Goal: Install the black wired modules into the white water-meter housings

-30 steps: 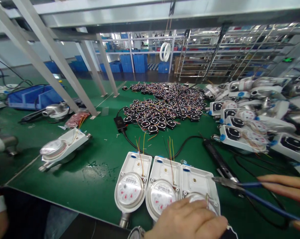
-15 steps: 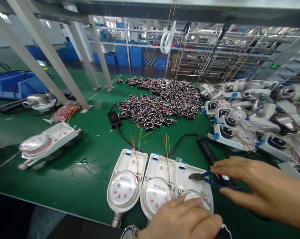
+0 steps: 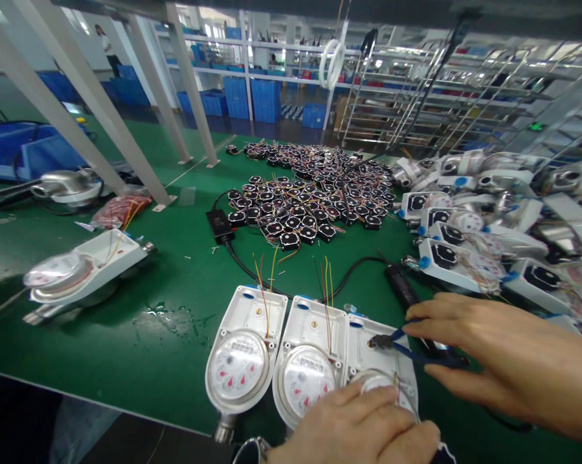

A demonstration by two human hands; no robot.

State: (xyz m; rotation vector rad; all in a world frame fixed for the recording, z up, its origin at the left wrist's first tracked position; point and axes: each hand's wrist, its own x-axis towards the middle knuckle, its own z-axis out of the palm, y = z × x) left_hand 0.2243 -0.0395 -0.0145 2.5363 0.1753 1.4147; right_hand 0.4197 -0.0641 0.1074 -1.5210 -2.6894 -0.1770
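green worktop (image 3: 174,361) is carrying three white water meters side by side at the near edge. the left hand (image 3: 353,428) is lying over the dial of the rightmost meter (image 3: 368,338), hiding most of it, and is being cut off by the bottom edge; its fingers are resting flat and close together. the right hand (image 3: 494,354) is pinching the blue handles of small pliers (image 3: 401,341), whose tip is touching that meter's white housing. red digits on the other dials are too small for reading.
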